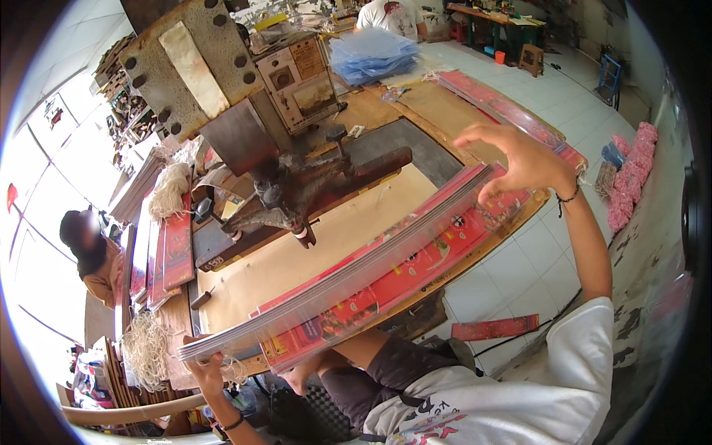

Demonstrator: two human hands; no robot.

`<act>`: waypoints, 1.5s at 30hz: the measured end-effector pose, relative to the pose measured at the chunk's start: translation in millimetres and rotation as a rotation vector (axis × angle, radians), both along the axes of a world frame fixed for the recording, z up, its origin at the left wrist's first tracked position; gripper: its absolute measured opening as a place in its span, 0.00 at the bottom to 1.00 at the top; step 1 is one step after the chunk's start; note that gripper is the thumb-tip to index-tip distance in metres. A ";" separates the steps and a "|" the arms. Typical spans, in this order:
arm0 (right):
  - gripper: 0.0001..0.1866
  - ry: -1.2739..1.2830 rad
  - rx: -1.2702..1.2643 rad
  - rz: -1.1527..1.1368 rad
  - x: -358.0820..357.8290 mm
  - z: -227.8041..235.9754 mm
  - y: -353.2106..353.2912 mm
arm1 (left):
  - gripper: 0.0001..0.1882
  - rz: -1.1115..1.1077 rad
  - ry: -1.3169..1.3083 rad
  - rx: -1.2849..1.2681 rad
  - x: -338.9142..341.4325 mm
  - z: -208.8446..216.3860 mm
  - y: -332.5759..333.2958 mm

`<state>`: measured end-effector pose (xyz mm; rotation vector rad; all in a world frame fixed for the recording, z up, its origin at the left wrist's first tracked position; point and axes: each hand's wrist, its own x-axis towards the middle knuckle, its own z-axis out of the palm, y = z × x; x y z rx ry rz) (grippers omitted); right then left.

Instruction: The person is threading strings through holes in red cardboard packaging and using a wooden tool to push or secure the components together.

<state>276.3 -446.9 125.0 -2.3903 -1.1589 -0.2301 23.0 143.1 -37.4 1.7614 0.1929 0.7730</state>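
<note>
A long stack of thin strips (371, 259), clear and whitish along the edges with red print, stands tilted on its long edge across the front of the worktable. My left hand (211, 373) grips its left end, thumb and fingers wrapped round the lower corner. Around the right end, my right hand (530, 159) is held with fingers spread and curved, thumb close to the stack; whether it touches is hard to tell. Below and in front lies a red printed plastic-covered pile (437, 259). Behind the stack is a tan board (319, 237) under a heavy metal press (297, 182).
More red printed strips (497, 104) lie at the far right of the table, near a blue plastic pile (373, 55). String bundles (169, 191) and red sheets (176, 248) sit at left, where another person (100, 259) is. One red strip (495, 327) lies on the floor.
</note>
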 end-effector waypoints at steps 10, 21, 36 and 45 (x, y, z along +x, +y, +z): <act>0.20 0.276 -0.417 0.131 8.8 -17.7 56.4 | 0.48 -0.048 0.210 -0.030 -9.2 -6.5 14.1; 0.17 -0.277 -0.211 0.135 -28.1 -39.6 53.0 | 0.17 -0.197 -0.260 0.356 -15.0 22.8 -17.2; 0.32 -0.226 -0.315 0.222 -42.0 -73.3 91.0 | 0.08 0.125 -0.288 0.613 -122.2 -16.5 -39.0; 0.55 0.401 -0.671 0.549 28.7 -37.5 118.1 | 0.10 0.114 -0.235 0.653 -119.7 -8.2 -38.5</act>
